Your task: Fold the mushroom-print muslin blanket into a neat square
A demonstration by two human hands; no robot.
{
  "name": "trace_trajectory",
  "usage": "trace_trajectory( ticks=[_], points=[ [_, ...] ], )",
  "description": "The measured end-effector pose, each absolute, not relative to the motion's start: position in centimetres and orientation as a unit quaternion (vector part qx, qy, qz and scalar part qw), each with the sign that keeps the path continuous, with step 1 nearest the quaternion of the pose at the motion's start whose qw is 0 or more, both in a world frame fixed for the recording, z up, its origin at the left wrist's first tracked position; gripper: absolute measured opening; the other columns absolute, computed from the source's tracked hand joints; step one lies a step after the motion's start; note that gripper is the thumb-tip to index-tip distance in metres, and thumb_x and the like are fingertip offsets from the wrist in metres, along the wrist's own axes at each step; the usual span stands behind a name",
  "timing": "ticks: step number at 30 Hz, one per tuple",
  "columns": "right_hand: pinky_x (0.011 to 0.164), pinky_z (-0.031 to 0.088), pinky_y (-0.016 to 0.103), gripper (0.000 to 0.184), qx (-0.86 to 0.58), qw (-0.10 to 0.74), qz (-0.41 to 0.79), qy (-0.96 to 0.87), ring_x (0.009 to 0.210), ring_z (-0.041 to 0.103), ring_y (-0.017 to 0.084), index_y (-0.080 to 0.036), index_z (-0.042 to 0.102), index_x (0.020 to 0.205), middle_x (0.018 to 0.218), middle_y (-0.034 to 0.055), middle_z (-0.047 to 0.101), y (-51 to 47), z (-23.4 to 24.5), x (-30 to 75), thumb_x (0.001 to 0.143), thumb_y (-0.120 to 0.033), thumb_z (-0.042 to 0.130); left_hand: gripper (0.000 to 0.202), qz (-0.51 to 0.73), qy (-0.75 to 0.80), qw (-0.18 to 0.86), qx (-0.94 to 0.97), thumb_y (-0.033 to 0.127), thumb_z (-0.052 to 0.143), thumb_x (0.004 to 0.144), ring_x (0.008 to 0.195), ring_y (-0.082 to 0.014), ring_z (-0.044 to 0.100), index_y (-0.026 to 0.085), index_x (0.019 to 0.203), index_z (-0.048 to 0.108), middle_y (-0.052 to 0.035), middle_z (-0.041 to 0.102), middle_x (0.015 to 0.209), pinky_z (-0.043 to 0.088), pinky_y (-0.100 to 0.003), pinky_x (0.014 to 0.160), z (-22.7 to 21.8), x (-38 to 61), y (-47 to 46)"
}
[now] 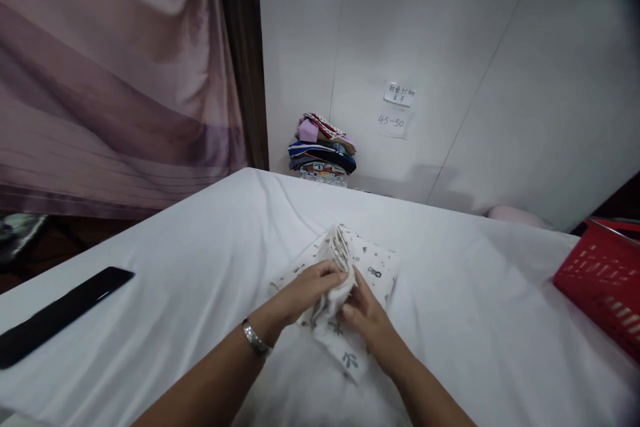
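A white cloth (pixel 383 272) printed with small grey and brown figures lies partly spread in front of me. Its middle is bunched up into layered folds that stand above the rest. From the left, my left hand (pixel 316 285) grips these folds, its wrist wearing a silver bracelet. My right hand (pixel 367 313) pinches the same bunch from the other side, fingertips partly hidden behind the fabric. A loose corner with a leaf print hangs down toward me between the two wrists.
White sheeting covers the table (pixel 210 267). A long black flat object (pixel 60 313) lies at left; a red plastic basket (pixel 600 273) stands at right. Folded clothes (pixel 323 147) are stacked beyond the far edge, by a wall with paper notes (pixel 397 110). A pink curtain (pixel 110 80) hangs at left.
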State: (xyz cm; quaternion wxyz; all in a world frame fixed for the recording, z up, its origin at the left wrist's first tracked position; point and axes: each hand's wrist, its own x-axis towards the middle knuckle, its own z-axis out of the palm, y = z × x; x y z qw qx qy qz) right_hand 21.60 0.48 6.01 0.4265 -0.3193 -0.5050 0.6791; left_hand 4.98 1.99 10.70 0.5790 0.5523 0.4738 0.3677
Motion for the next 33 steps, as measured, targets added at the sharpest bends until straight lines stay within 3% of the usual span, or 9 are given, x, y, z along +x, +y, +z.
trace_trajectory(
  ticks=[5,9,15,18,21,24,30,33],
  points=[
    [0.099,0.040,0.038,0.086,-0.376,0.448,0.691,-0.425,0.124,0.044,0.023,-0.025,0.020,0.145,0.142,0.0068,0.041,0.1,6.6,23.4,0.076,-0.043,0.068,0.019,0.410,0.463,0.593,0.516,0.029,0.061,0.073,0.061,-0.0083,0.049,0.017,0.084,0.053,0.0025,0.054,0.073,0.036,-0.020,0.055,9.7,9.0,1.8],
    [0.089,0.047,0.037,0.072,-0.370,0.463,0.702,-0.395,0.113,0.054,0.024,-0.025,0.032,0.141,0.132,0.0069,0.052,0.1,6.5,24.4,0.079,-0.043,0.064,0.020,0.421,0.465,0.626,0.463,0.018,0.058,0.071,0.052,-0.0065,0.047,0.018,0.089,0.051,0.0045,0.053,0.069,0.034,-0.018,0.048,8.5,10.8,1.8],
    [0.070,0.052,0.031,0.061,-0.344,0.475,0.714,-0.383,0.087,0.065,0.024,-0.016,0.050,0.129,0.108,0.0107,0.067,1.1,7.5,26.1,0.075,-0.038,0.068,0.018,0.456,0.410,0.700,0.366,0.015,0.063,0.069,0.058,-0.0080,0.054,0.014,0.086,0.057,-0.0005,0.060,0.073,0.042,-0.019,0.053,10.2,9.0,3.2],
    [0.069,0.052,0.030,0.066,-0.394,0.548,0.649,-0.350,0.084,0.066,0.023,-0.016,0.049,0.130,0.104,0.0102,0.068,2.2,8.5,30.1,0.070,-0.036,0.071,0.021,0.504,0.405,0.694,0.315,0.012,0.064,0.070,0.066,-0.0103,0.059,0.014,0.091,0.059,-0.0032,0.063,0.082,0.048,-0.020,0.060,12.4,5.5,4.4],
    [0.066,0.054,0.028,0.071,-0.467,0.653,0.516,-0.298,0.080,0.067,0.019,-0.023,0.046,0.132,0.103,0.0053,0.069,2.9,9.2,36.3,0.068,-0.035,0.072,0.024,0.588,0.414,0.641,0.268,0.008,0.060,0.074,0.067,-0.0105,0.060,0.016,0.097,0.059,-0.0026,0.064,0.083,0.050,-0.020,0.059,14.2,1.7,5.3],
    [0.067,0.056,0.030,0.064,-0.517,0.686,0.411,-0.304,0.082,0.067,0.021,-0.024,0.050,0.128,0.107,0.0060,0.068,2.3,8.9,42.3,0.069,-0.037,0.069,0.024,0.639,0.432,0.589,0.242,0.005,0.057,0.075,0.063,-0.0094,0.060,0.017,0.096,0.059,-0.0025,0.065,0.081,0.051,-0.019,0.056,15.1,-0.9,5.8],
    [0.051,0.053,0.024,0.064,-0.621,0.635,0.351,-0.298,0.068,0.067,0.020,-0.024,0.058,0.119,0.087,0.0039,0.071,-1.2,6.2,47.6,0.061,-0.043,0.074,0.024,0.649,0.429,0.571,0.261,0.005,0.061,0.072,0.058,-0.0088,0.058,0.017,0.093,0.060,-0.0009,0.062,0.073,0.050,-0.017,0.050,15.2,-2.1,6.9],
    [0.053,0.052,0.022,0.061,-0.684,0.573,0.292,-0.344,0.072,0.067,0.020,-0.022,0.063,0.112,0.087,0.0036,0.071,-2.4,6.5,47.8,0.059,-0.049,0.074,0.026,0.629,0.440,0.565,0.301,0.006,0.063,0.068,0.054,-0.0083,0.056,0.016,0.092,0.060,0.0006,0.061,0.070,0.049,-0.017,0.048,15.9,-2.0,8.4]
  ],
)
